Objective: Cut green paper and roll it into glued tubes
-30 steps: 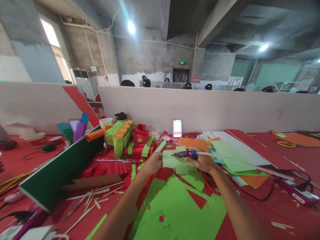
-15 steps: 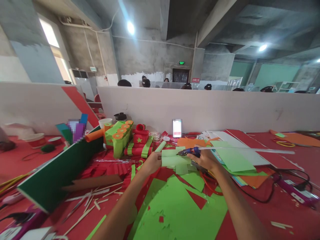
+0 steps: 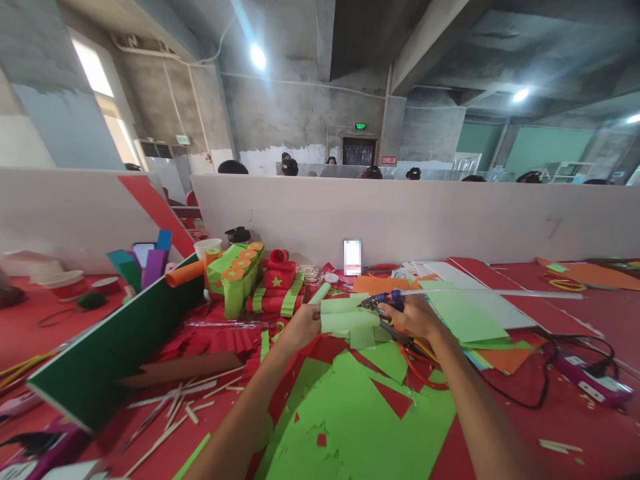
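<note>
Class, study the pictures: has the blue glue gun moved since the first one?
Yes, the glue gun moved right: its tip, first left of the middle of the upright phone, now lies right of it.

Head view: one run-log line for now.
left hand: holds pale green paper at its edge | right hand: grips blue glue gun | nozzle: at the paper, contact unclear | phone: upright before partition

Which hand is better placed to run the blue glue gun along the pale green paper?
Probably the right hand: it grips the blue glue gun, whose dark tip is at the pale green paper. The left hand holds that paper's left edge.
</note>
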The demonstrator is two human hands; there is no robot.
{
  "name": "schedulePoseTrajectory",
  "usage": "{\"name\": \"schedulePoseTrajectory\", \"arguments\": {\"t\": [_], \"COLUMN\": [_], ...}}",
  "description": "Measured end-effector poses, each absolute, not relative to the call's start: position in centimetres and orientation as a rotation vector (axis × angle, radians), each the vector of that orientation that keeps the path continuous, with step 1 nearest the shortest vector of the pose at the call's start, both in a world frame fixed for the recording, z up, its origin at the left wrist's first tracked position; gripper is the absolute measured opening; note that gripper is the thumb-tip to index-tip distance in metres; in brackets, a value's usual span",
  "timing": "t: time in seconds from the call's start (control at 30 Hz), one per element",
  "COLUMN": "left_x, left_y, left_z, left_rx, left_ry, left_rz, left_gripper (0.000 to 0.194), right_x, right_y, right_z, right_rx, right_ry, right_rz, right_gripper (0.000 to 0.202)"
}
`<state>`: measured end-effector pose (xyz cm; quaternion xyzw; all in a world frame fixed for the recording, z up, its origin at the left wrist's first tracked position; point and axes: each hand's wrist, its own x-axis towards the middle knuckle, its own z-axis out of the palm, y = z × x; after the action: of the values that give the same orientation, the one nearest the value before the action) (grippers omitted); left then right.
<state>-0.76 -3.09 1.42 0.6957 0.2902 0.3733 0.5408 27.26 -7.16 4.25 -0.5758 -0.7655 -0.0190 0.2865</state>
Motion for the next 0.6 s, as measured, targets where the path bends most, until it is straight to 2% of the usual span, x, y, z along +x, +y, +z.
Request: {"name": "schedulePoseTrajectory", "arguments": {"t": [0.6], "left_x": [-0.9], "left_y": [-2.5], "left_z": [1.0], "left_rx": [1.601], "left_ry": [0.717], "left_rz": [0.902], "left_gripper": [0.04], "right_x": [28.4], "right_y": [-7.1], "right_z": [4.5], "right_rx": [-1.568], "right_ry": [-2.038], "right_rz": [-0.067], "right_gripper": [0.04]}}
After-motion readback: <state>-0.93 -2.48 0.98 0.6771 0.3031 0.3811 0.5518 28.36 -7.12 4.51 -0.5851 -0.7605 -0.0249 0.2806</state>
